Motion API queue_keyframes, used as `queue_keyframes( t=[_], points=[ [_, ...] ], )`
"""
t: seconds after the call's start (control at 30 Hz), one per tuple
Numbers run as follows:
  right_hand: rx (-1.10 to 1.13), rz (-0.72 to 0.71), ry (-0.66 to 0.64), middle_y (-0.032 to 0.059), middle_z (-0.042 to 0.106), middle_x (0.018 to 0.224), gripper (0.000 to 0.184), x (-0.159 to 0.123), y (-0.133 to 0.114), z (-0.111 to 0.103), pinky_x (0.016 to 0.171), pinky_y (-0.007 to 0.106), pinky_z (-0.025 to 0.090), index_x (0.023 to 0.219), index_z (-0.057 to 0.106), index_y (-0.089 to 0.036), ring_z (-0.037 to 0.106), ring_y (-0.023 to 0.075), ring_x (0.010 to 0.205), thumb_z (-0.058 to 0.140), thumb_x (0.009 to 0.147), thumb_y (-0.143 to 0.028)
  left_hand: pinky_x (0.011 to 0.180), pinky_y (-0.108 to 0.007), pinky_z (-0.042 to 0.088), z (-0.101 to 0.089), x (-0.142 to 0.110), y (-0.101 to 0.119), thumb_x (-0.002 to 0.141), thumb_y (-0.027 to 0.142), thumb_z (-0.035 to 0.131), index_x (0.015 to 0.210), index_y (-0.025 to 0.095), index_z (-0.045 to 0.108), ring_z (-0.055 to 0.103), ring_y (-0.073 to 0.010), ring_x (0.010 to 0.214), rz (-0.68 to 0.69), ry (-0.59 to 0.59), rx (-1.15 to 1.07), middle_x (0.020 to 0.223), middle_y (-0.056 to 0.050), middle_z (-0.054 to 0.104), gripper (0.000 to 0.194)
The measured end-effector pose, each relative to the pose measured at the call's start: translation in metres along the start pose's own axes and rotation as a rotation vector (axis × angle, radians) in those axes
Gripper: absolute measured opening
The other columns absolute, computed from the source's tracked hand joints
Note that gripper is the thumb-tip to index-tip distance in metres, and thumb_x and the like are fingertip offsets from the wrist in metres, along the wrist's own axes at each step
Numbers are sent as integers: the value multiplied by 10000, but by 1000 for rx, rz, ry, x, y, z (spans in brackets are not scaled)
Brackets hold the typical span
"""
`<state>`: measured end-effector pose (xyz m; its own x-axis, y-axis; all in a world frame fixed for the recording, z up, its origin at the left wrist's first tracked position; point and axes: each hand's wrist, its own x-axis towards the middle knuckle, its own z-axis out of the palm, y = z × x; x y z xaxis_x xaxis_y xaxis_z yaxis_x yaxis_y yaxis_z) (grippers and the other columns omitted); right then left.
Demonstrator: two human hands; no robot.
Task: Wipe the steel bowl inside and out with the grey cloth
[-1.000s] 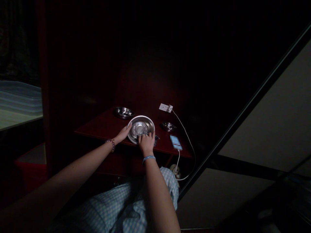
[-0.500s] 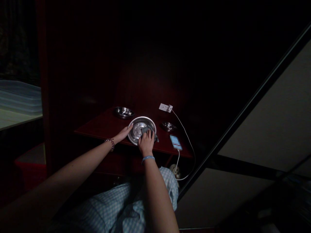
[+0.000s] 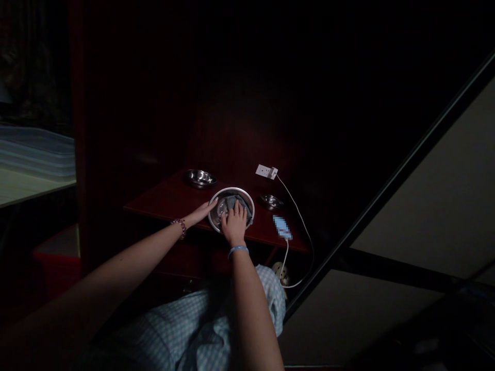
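A round stainless steel bowl [image 3: 221,207] is tilted toward me above the front edge of the dark red desk. My left hand [image 3: 201,212], with a beaded bracelet on its wrist, grips the bowl's left rim, thumb on the inside. Inside the bowl, my right hand [image 3: 234,225] presses a grey cloth [image 3: 233,199] against the right part of the wall, fingers bent over the cloth. A blue band circles the right wrist. The bowl's underside and the left fingers beneath it are hidden.
On the desk [image 3: 158,198] stand a steel dish [image 3: 200,179] at the back left and a smaller steel dish [image 3: 271,202] at the right. A phone [image 3: 282,227] lies nearby, its white cable [image 3: 299,211] running to a wall socket [image 3: 266,171]. Clear plastic boxes [image 3: 38,154] are at far left.
My right hand and the cloth have moved from the bowl's lower right rim farther up inside it. The bowl has tipped a little. The whole view has shifted slightly.
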<state>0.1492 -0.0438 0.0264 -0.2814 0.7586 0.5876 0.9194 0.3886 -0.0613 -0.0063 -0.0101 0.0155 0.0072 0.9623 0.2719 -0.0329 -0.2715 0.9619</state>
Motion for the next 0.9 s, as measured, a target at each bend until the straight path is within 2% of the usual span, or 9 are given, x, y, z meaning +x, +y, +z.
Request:
queue_keyframes(
  t=[0.13, 0.3, 0.4, 0.53, 0.63, 0.73, 0.9],
  points=[
    [120, -90, 39, 155, 374, 1556, 362, 0, 0, 2, 1196, 473, 203, 1195, 640, -98, 325, 284, 1427, 450, 953, -288, 1075, -361, 431, 0, -4, 7, 881, 575, 487, 1192, 96, 666, 619, -280, 1189, -49, -34, 25, 1153, -136, 732, 599],
    [257, -243, -43, 77, 456, 1517, 255, 0, -1, 1, 1175, 444, 271, 1065, 685, -163, 357, 255, 1404, 467, 948, -227, 1095, -339, 402, -2, -4, 7, 880, 572, 490, 1232, 103, 653, 582, -278, 1248, -38, -22, 6, 1236, -138, 697, 609],
    [312, -250, -108, 32, 555, 1435, 245, 1, -2, -1, 1156, 388, 308, 1014, 702, -181, 402, 228, 1368, 465, 954, -201, 1120, -328, 371, -3, -1, 5, 892, 580, 457, 1263, 113, 637, 540, -267, 1301, -29, 19, 9, 1298, -131, 663, 624],
    [336, -225, -173, 33, 660, 1302, 280, 2, -4, -5, 1083, 308, 373, 1066, 709, -176, 531, 185, 1240, 447, 968, -184, 1145, -319, 336, -3, 1, 3, 913, 578, 428, 1307, 129, 608, 481, -244, 1358, 0, 89, 35, 1360, -111, 623, 624],
    [281, -200, -197, 49, 714, 1191, 308, 3, -5, -10, 1005, 274, 412, 1108, 709, -177, 606, 172, 1131, 429, 982, -202, 1126, -324, 366, -2, 3, 1, 917, 592, 414, 1325, 116, 588, 512, -246, 1329, 23, 98, -4, 1340, -119, 638, 651],
    [144, -148, -205, 83, 745, 1092, 342, 3, -7, -13, 959, 290, 418, 1025, 736, -168, 652, 191, 1045, 405, 998, -249, 1098, -339, 404, -2, 4, -3, 900, 629, 423, 1317, 112, 593, 560, -261, 1275, 50, 102, -51, 1279, -126, 677, 686],
    [-64, -133, -163, 119, 758, 1028, 380, 2, -8, -15, 1050, 388, 322, 957, 757, -155, 664, 225, 1005, 398, 988, -274, 1096, -367, 405, -3, 3, -6, 859, 685, 453, 1314, 116, 596, 561, -284, 1270, 89, 123, -37, 1286, -135, 671, 742]
  ],
)
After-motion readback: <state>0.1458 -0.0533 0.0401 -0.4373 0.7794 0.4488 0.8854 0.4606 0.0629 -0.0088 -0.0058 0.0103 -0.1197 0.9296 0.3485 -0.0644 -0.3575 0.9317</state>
